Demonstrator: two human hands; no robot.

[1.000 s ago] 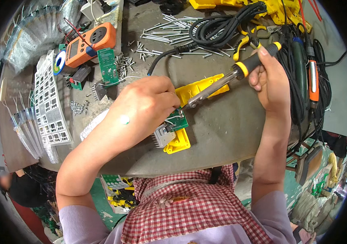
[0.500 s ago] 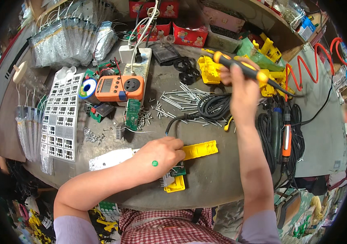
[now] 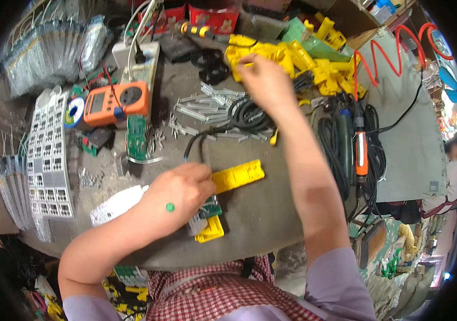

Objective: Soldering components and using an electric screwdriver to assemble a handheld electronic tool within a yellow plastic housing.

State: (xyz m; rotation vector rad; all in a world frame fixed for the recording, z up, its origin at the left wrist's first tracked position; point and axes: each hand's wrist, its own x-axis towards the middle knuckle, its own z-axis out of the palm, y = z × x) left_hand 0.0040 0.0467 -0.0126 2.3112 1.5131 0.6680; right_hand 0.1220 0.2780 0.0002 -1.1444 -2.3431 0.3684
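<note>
Yellow casing (image 3: pixel 237 176) beside left hand (image 3: pixel 179 195)

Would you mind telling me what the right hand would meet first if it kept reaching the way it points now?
Probably the pile of yellow plastic housings at the back of the bench: the right hand already has its fingertips at or on them, though actual contact is unclear.
</note>
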